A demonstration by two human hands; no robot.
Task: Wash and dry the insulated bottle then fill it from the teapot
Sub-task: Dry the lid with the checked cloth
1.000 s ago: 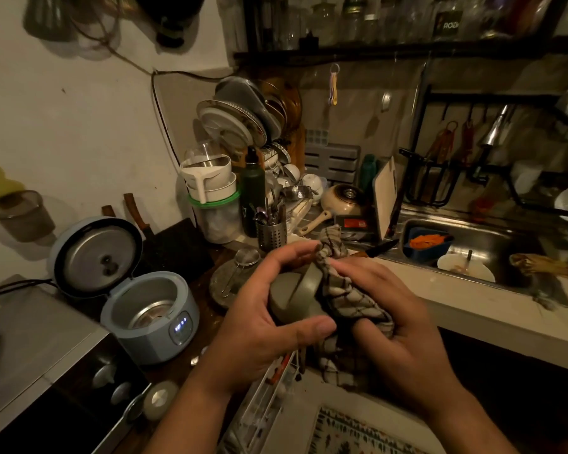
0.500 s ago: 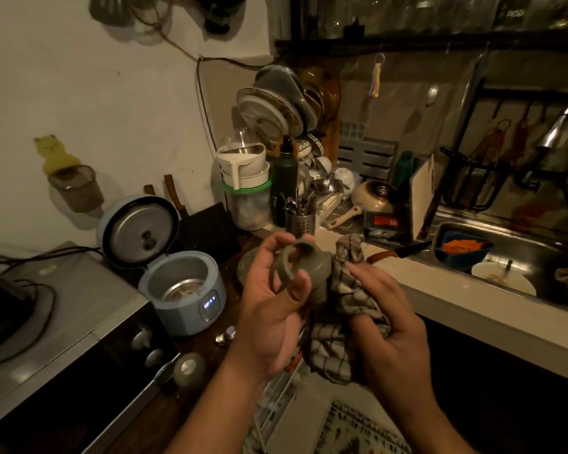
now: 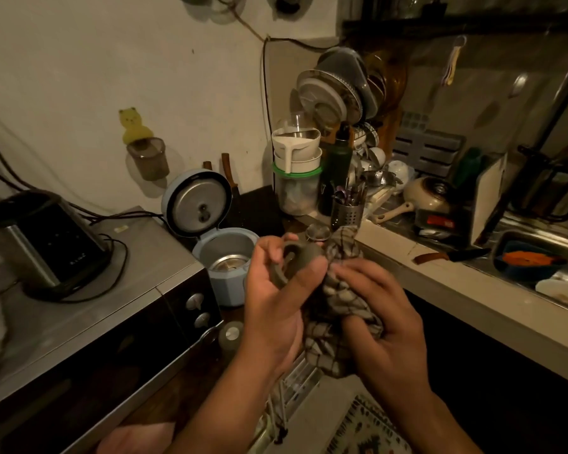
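Dim kitchen corner, seen from above the hands.

Centre of frame: left hand [image 3: 276,309] grips a grey-green bottle lid [image 3: 295,260] that has a loop handle. Its fingers curl round the loop side and the thumb lies across the near edge. Right hand [image 3: 381,319] clutches a checked cloth [image 3: 341,309], fingers curled into the bunched fabric, pressing it against the right side of the bottle lid. The loose end of the cloth hangs below both hands. Both hands are up in the air in front of the counter edge.

Left of the hands: pale blue rice cooker [image 3: 223,257], cover standing open, inner pot showing. Lower left: microwave [image 3: 79,306] with 2 knobs, and a black appliance [image 3: 50,240] with cables on top of it. Just below the knobs sits a small grey cylinder [image 3: 232,335] with a shiny round top; I cannot tell what it is.

Upper centre: plates and pan covers stand on edge in a dish rack [image 3: 335,90]. In front of it a dark green bottle [image 3: 340,158] stands upright beside stacked white jugs [image 3: 297,152] and behind a metal utensil holder [image 3: 346,213].

Right of centre: a knife [image 3: 450,255] lies on the counter beside the sink [image 3: 538,235]. The sink holds a blue tub [image 3: 528,271] with something orange in it.
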